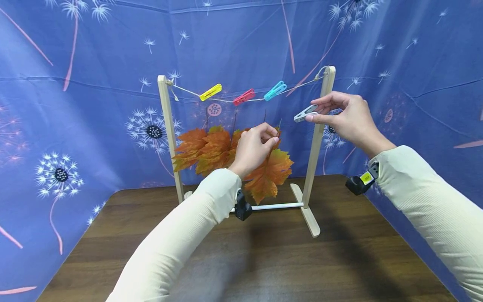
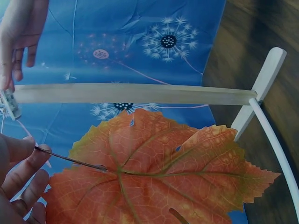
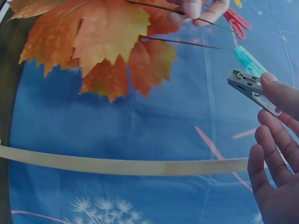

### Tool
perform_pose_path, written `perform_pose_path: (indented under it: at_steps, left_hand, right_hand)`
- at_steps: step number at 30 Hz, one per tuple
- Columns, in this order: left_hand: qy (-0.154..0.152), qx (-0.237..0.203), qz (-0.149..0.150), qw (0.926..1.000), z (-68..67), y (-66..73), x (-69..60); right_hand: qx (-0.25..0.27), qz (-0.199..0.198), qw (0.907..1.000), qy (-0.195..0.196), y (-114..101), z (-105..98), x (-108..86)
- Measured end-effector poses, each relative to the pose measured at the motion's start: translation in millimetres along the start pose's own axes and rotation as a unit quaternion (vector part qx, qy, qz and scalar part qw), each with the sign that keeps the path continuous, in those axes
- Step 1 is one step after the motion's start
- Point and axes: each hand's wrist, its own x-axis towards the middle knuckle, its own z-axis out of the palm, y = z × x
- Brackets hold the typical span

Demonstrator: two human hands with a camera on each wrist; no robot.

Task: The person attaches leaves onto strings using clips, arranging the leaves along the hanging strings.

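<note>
My left hand (image 1: 253, 147) pinches the thin dark stem (image 2: 70, 159) of an orange maple leaf (image 1: 268, 176), which hangs below the fingers. Up and to the right, my right hand (image 1: 347, 117) holds a pale grey clothespin (image 1: 305, 113) between thumb and finger, near the right post. In the right wrist view that clothespin (image 3: 247, 86) is gripped at its handle end, its other end pointing away from the hand. Yellow (image 1: 211, 92), red (image 1: 244, 97) and turquoise (image 1: 275, 91) clothespins sit on a string. More orange leaves (image 1: 205, 149) hang beneath them, partly behind my left hand.
A wooden frame has a left post (image 1: 170, 134), a right post (image 1: 318, 134) and a white lower bar (image 1: 277, 206). The sagging string (image 1: 302, 85) spans the post tops. It stands on a brown table (image 1: 286, 260) before a blue dandelion-patterned cloth (image 1: 234, 37).
</note>
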Motion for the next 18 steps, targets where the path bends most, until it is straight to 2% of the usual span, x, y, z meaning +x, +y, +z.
perform_pose_path:
  at_steps: [5,10,18]
  left_hand:
    - [0.011,0.007,-0.004,0.9999,7.7,4.7,10.0]
    - [0.028,0.027,-0.014,0.9991,14.8,10.9,21.8]
    - [0.057,0.033,-0.028,0.9974,20.4,23.1,42.2]
  right_hand:
    - [0.004,0.005,0.9998,0.016,-7,-12,10.7]
    - [0.03,0.0,0.9992,0.028,-9,-20,23.1]
    - [0.08,0.009,0.9963,0.031,-15,-28,39.8]
